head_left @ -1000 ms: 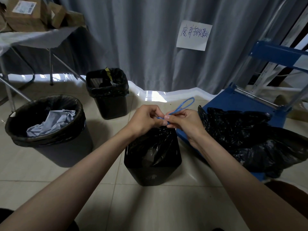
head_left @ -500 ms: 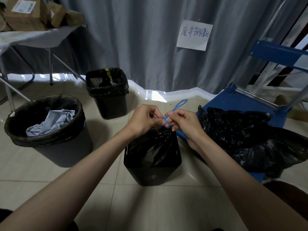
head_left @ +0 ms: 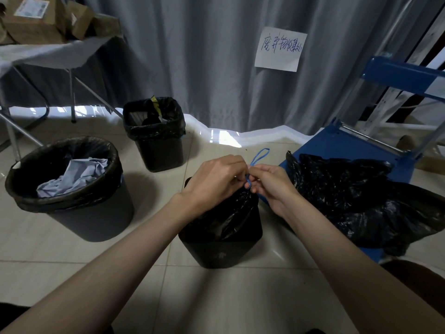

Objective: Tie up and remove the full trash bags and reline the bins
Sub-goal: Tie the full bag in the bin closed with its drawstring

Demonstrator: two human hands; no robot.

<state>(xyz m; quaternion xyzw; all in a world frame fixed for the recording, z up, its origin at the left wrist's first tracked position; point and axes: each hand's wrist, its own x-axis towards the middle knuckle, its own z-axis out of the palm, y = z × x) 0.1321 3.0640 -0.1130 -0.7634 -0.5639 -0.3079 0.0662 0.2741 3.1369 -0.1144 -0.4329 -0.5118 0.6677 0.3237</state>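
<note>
Trash bag (head_left: 231, 208): black, gathered at its neck, sitting in the small square bin (head_left: 220, 247) on the tiled floor, nearest the camera.
Drawstring (head_left: 258, 156): blue; one loop stands up behind the knuckles, and a short length runs between the two hands over the bag's neck.
Left hand (head_left: 214, 175): fingers curled, pinching the drawstring just above the bag.
Right hand (head_left: 271, 182): fingertips pinched on the same drawstring, touching the left hand (how the string is crossed or knotted between them cannot be made out).
Round bin (head_left: 72, 189): to the left, black liner folded over its rim, crumpled pale-blue paper (head_left: 72, 177) inside.
Far square bin (head_left: 155, 133): behind, near the grey curtain (head_left: 204, 56), lined in black with some rubbish inside.
Loose black bags (head_left: 356, 198): heaped to the right on a blue platform (head_left: 337, 145).
Paper note (head_left: 280, 49): handwritten, stuck to the curtain.
Table (head_left: 55, 51): far left, carrying cardboard boxes (head_left: 33, 18).
</note>
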